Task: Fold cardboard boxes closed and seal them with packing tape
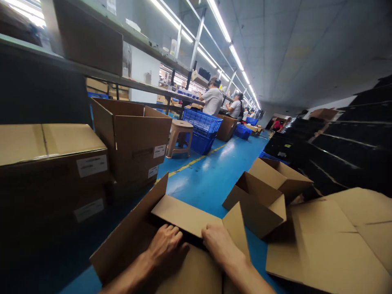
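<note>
In front of me is a brown cardboard box point(190, 214) with its flaps standing out at different angles. My left hand point(165, 243) is closed, its fingers curled over an edge at the box's dark opening; the fingertips are hidden. To the right, my right hand point(219, 241) is also closed, knuckles up, against the far flap's lower edge. A tall side flap point(134, 224) rises left of my left hand. Another flap point(238, 228) stands up beyond my right wrist. Below and between my forearms lies a near flap point(196, 271).
Open cartons point(260, 200) and a flattened cardboard sheet point(333, 241) lie on the right. At left stand a closed carton point(61, 143) and a tall open carton point(137, 139). A stool point(179, 136) and blue crates point(202, 122) line the bench, where people point(213, 100) work.
</note>
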Available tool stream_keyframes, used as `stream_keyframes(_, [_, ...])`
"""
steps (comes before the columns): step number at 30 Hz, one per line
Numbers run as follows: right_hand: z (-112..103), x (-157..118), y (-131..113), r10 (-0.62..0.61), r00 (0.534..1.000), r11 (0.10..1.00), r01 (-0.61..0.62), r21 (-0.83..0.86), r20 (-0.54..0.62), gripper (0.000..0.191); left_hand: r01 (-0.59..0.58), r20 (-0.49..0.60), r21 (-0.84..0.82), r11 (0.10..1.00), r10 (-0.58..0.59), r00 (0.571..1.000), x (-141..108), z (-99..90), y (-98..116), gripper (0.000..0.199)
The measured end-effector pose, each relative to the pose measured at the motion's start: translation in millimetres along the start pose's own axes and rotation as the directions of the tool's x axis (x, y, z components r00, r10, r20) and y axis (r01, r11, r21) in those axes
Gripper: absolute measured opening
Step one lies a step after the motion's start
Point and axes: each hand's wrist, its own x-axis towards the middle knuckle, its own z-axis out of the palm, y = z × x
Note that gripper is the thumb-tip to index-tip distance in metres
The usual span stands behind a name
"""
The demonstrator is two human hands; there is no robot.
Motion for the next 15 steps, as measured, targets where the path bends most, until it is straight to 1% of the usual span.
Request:
stream_keyframes(1, [3.9,-3.6,-3.8,-0.016,0.999,1.000,0.016,0.012,0.030,0.025,-0.085,-0.054,0.018,0.996,0.086,0.995,-0.9,0.3,-2.4,0.021])
stream_keyframes(3, [9.2,-6.2,-9.7,-0.040,0.997,0.999,0.038,0.037,0.062,0.024,-0.227,-0.129,0.048,0.973,0.231,0.964,-4.3,-0.7,-6.5,0.027])
stream_keyframes(4, [10.6,-5.5,-12.0,-0.054,0.996,0.998,0.051,0.046,0.074,0.025,-0.259,-0.148,0.061,0.964,0.266,0.953,-6.7,-1.9,-8.0,0.029])
stream_keyframes(5, [11.6,-4.1,-13.9,-0.070,0.994,0.996,0.065,0.054,0.088,0.025,-0.263,-0.146,0.070,0.962,0.271,0.952,-9.3,-3.4,-9.1,0.030])
stream_keyframes(7, [12.0,-0.5,-17.0,-0.099,0.988,0.994,0.092,0.067,0.116,0.026,-0.241,-0.081,0.069,0.968,0.247,0.966,-14.9,-6.0,-10.7,0.032])
stream_keyframes(8, [11.6,0.8,-17.9,-0.108,0.987,0.992,0.099,0.074,0.120,0.026,-0.223,-0.025,0.058,0.973,0.225,0.974,-17.8,-6.6,-11.4,0.041])
stream_keyframes(10, [9.4,0.8,-16.5,-0.103,0.991,0.991,0.094,0.099,0.091,0.025,-0.196,0.104,-0.001,0.981,0.195,0.975,-23.6,-6.9,-12.9,0.068])
stream_keyframes(11, [7.7,-0.9,-13.8,-0.093,0.994,0.989,0.086,0.117,0.062,0.025,-0.188,0.159,-0.043,0.981,0.192,0.968,-26.1,-7.0,-13.4,0.077])
stream_keyframes(13, [4.1,-8.2,-3.5,-0.074,0.997,0.985,0.076,0.155,-0.016,0.028,-0.164,0.223,-0.107,0.981,0.184,0.957,-29.5,-8.7,-13.5,0.083])
stream_keyframes(15, [2.6,-19.9,12.9,-0.017,0.985,0.968,0.059,0.243,-0.173,0.033,-0.138,0.259,-0.137,0.981,0.170,0.951,-30.2,-13.0,-11.7,0.083])
